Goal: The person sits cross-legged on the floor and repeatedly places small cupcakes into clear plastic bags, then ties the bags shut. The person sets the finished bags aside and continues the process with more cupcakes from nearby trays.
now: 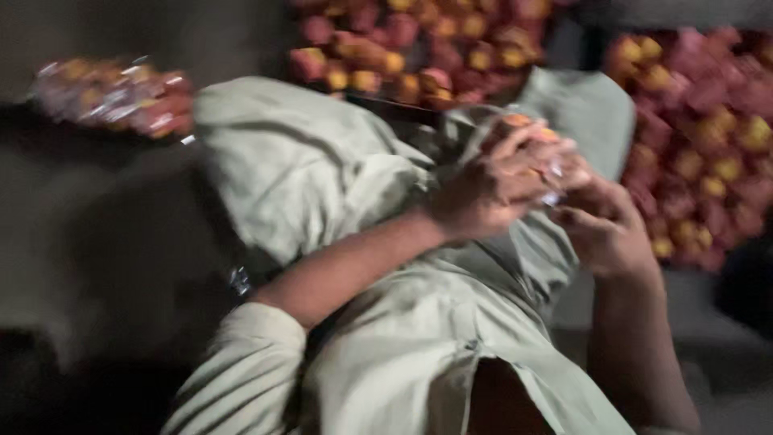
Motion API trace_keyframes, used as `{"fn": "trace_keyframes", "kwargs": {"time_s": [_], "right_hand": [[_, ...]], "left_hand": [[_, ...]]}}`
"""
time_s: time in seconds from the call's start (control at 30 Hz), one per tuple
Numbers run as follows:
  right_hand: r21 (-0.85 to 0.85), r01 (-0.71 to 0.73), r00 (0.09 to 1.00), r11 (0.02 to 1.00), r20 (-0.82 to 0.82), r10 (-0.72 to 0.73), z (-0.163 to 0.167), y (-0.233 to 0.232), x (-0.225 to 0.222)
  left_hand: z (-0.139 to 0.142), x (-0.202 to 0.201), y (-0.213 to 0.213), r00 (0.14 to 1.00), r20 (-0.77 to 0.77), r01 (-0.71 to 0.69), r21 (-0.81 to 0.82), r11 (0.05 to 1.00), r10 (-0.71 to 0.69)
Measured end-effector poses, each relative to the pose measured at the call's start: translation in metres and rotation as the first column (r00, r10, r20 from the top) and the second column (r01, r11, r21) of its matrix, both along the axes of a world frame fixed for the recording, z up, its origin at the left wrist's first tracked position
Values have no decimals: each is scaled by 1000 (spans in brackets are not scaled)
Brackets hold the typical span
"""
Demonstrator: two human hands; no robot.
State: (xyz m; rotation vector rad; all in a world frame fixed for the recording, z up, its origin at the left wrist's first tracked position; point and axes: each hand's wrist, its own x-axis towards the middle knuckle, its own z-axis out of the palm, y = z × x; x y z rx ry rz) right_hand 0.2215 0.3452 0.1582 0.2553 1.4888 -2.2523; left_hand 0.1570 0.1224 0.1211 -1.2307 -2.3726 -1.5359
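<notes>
The picture is dim and blurred. The person's left hand (483,189) and right hand (604,229) meet in front of the body, over a lap covered in pale green cloth (322,177). The left hand's grip is closed around a small shiny packet (527,129), orange and red, whose top shows above the fingers. The right hand sits just beneath it, fingers curled and touching the left; whether its grip holds anything I cannot tell. Heaps of red and yellow packets (700,137) lie behind the hands, and a separate bundle of packets (117,97) lies off to the left.
</notes>
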Motion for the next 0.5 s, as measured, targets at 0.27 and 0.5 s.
{"fn": "trace_keyframes", "kwargs": {"time_s": [0.27,0.5], "right_hand": [[630,-99,854,770,-343,390,3,-52,-42],[460,138,902,877,-424,80,13,-125,-53]], "left_hand": [[15,12,-70,939,339,-161,262,951,66],[-4,18,-160,280,883,-683,459,568,-376]]}}
